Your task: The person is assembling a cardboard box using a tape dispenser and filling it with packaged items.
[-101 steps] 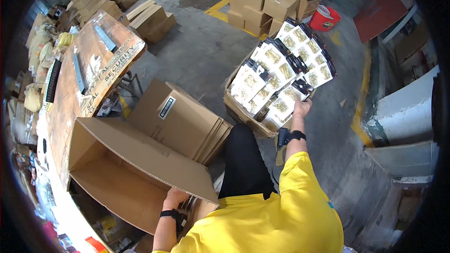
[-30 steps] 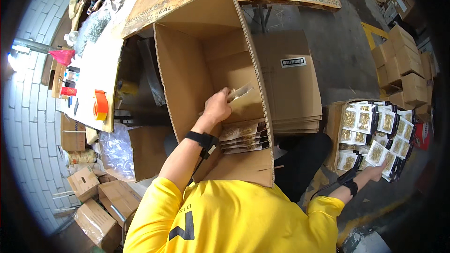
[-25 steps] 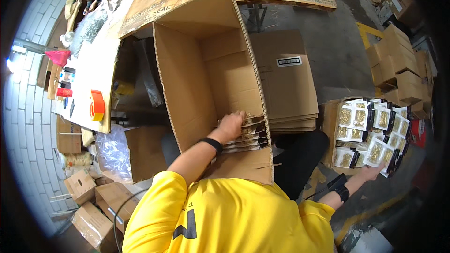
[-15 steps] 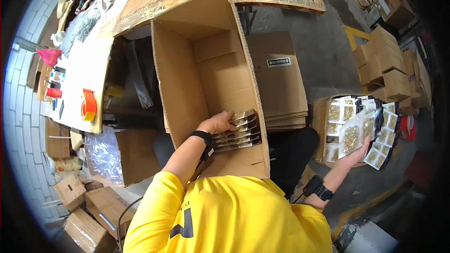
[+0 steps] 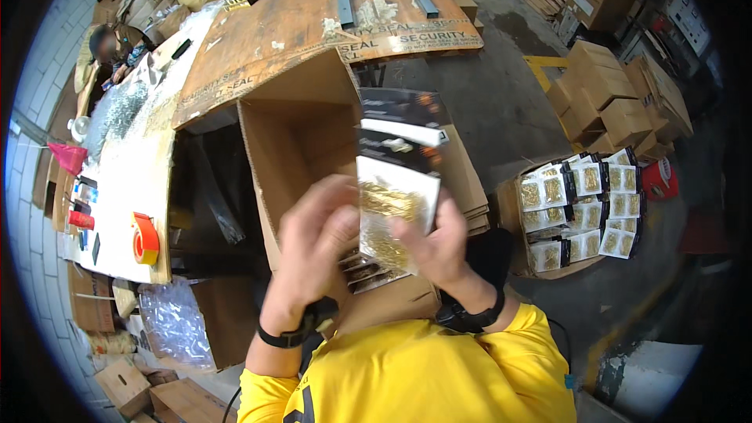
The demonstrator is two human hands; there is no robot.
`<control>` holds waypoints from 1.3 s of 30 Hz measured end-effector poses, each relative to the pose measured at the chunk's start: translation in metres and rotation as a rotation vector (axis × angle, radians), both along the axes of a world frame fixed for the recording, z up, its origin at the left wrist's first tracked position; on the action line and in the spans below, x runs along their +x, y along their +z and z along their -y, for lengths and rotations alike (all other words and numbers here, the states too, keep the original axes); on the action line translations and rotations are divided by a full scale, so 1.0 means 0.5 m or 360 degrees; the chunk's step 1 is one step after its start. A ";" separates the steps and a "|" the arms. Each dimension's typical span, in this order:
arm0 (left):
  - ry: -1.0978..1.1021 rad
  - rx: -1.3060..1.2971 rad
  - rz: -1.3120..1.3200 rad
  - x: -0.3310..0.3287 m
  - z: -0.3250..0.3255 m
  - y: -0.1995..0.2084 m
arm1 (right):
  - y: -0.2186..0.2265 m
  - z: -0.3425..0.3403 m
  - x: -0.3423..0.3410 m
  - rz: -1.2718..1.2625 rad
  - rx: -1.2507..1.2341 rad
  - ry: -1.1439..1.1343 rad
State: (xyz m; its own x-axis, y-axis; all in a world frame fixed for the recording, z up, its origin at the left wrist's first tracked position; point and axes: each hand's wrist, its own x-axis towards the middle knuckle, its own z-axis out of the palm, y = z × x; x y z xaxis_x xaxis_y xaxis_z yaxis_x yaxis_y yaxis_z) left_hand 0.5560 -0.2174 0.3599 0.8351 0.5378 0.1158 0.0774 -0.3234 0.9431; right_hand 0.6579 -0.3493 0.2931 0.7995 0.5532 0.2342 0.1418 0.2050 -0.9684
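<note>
- Gripping some packs (image 5: pixel 398 200) is the right hand (image 5: pixel 439 243), thumb across the front and fingers wrapped behind; at least two overlap there, black header cards uppermost.
- Beside them the left hand (image 5: pixel 321 227) is loosely curled and blurred; from where I stand I cannot tell whether its fingertips touch the packs.
- The held packs are in the air above the right edge of the big carton (image 5: pixel 274 153).
- I'd judge them light and soft in the pouch, with gold-coloured contents that could shift inside; the clear film looks slippery, and a hard squeeze might bend what it covers.
- The header cards look stiffer, so I'd pinch there, or steady both side edges together.
- More packs (image 5: pixel 368 272) lie in a row toward the big carton's near edge, partly hidden by the hands.
- Over to the right, a smaller carton (image 5: pixel 515 227) is heaped with similar packs (image 5: pixel 583 215) that hide its right edge.
- Past the big carton's far edge stands a worn wooden bench (image 5: pixel 274 39) bearing two metal strips (image 5: pixel 343 4); leftward, a tape dispenser (image 5: pixel 144 239) sits near a pale bench's (image 5: pixel 117 164) near right corner.
- Around us: concrete floor (image 5: pixel 486 86), stacked boxes (image 5: pixel 603 86), a red bucket (image 5: pixel 659 180).
</note>
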 end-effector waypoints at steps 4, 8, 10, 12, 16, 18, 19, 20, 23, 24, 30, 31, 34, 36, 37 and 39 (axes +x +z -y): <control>0.0153 0.0627 -0.0186 -0.003 0.052 -0.035 | -0.013 -0.052 -0.055 0.0548 -0.0431 0.0163; 0.0133 -0.0622 0.0127 0.014 -0.038 -0.060 | -0.045 -0.087 -0.058 0.0979 -0.0335 0.0304; 0.0302 -0.0433 0.0308 0.018 -0.060 -0.088 | -0.028 -0.105 -0.047 0.0889 -0.0395 0.0364; 0.0484 -0.0503 0.0415 0.026 -0.092 -0.103 | -0.005 -0.131 -0.026 0.0893 -0.0629 0.0442; 0.0590 -0.0436 0.0485 0.006 -0.167 -0.103 | 0.056 -0.214 0.011 0.1037 -0.1012 0.0547; 0.0627 -0.0206 0.0490 0.006 -0.188 -0.096 | 0.047 -0.263 0.019 0.1156 -0.1168 0.0492; 0.0626 -0.0209 0.0486 0.008 -0.191 -0.093 | -0.004 -0.299 0.026 0.1173 -0.1289 0.0403; 0.0642 -0.0064 0.0465 0.013 -0.191 -0.088 | -0.053 -0.321 0.033 0.1164 -0.1365 0.0334; 0.0676 0.0108 0.0444 0.018 -0.215 -0.111 | -0.226 -0.349 0.038 0.0925 -0.2038 0.0940; 0.0697 0.0342 0.0382 0.036 -0.211 -0.116 | -0.318 -0.347 0.033 0.0814 -0.2286 0.1141; 0.0402 0.1001 -0.0627 0.130 -0.133 -0.210 | -0.547 -0.260 -0.038 0.0632 -0.1282 0.1111; 0.0291 0.1096 -0.0780 0.145 -0.119 -0.244 | -0.563 -0.247 -0.044 0.0547 -0.1027 0.1028; -0.0015 0.1279 -0.0934 0.158 -0.098 -0.379 | -0.560 -0.222 -0.054 0.0373 -0.0522 0.0853; -0.0352 0.0934 -0.0893 0.156 -0.103 -0.441 | -0.497 -0.287 -0.042 0.0486 -0.0783 0.0895; -0.0493 0.0786 -0.1053 0.158 -0.097 -0.464 | -0.468 -0.306 -0.030 0.0533 -0.0923 0.0892; -0.0755 0.0711 -0.1263 0.121 -0.118 -0.527 | -0.450 -0.243 -0.068 0.0636 -0.1166 0.1012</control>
